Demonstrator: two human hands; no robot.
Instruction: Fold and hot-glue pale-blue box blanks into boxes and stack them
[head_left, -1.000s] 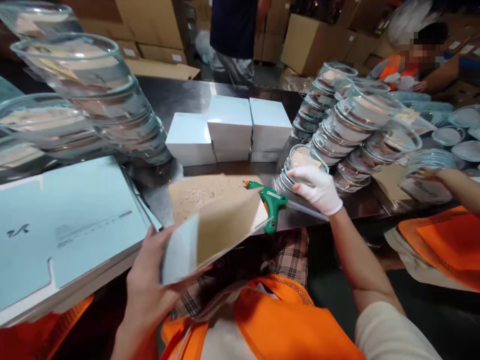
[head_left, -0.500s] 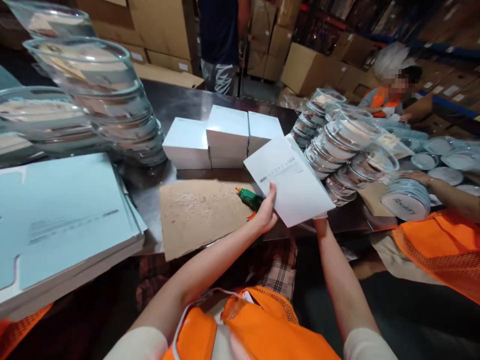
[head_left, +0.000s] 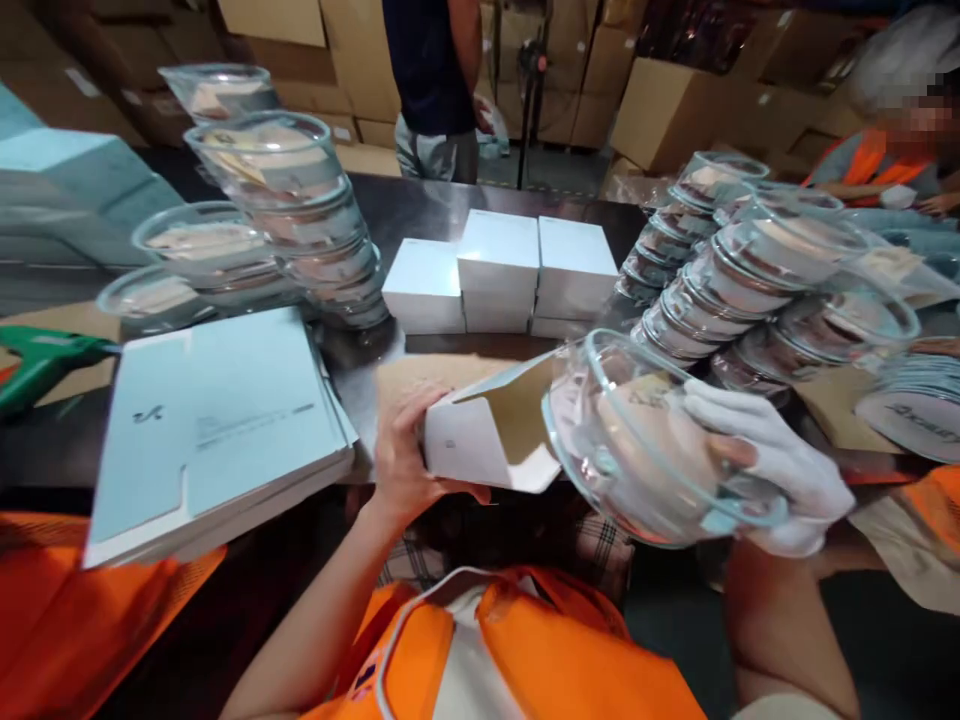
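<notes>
warehouse packing line | stacked cardboard cartons [head_left: 679, 110] | glass bowl stacks [head_left: 720, 290] | white boxes [head_left: 499, 270]

The flat box blanks [head_left: 225, 420] carry a small logo and fine print, too blurred to read; nothing else is legible.

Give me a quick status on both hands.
Left hand grips open white box. Gloved right hand holds glass bowl at its mouth. Nothing between them.

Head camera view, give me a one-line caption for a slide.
Bare left hand steadies an open white carton while the gloved right hand tips a glass bowl toward its mouth.
</notes>
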